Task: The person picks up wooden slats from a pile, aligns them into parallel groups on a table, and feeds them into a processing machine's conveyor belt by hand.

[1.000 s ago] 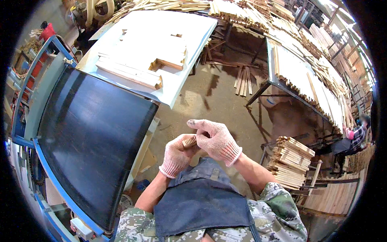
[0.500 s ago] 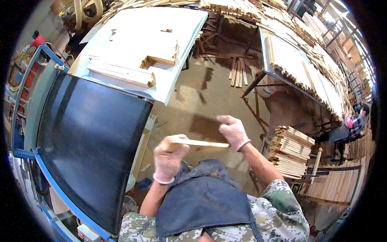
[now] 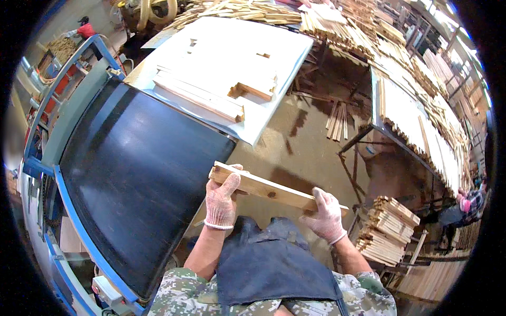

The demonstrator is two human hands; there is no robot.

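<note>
Black curved conveyor belt (image 3: 132,174) with blue steel frame fills the left side, sloping down toward the person. Above it, a white flat tabletop (image 3: 274,105) carries a stack of pale wooden slats (image 3: 197,97) and a few small notched wood offcuts (image 3: 252,90).

Centre — left hand (image 3: 220,199) in a white knit glove, grip closed on the left end of a pale wooden plank with dark knots (image 3: 274,190). Plank is held off the floor in front of the dark blue apron (image 3: 274,268), tilted slightly down to the right, left end just beside the belt edge. Right hand (image 3: 327,215), same glove type, grip closed around the plank's right end, thumb on top.

Below the plank — sawdust-covered concrete floor (image 3: 295,147), loose sticks (image 3: 337,113) lying on it.

Right: low stack of short wooden boards (image 3: 387,229) near the right hand, not touching. Further right, a long metal-legged tabletop (image 3: 406,113) covered in rows of thin wooden strips. Another person (image 3: 464,208) at the far right edge, mostly hidden.
</note>
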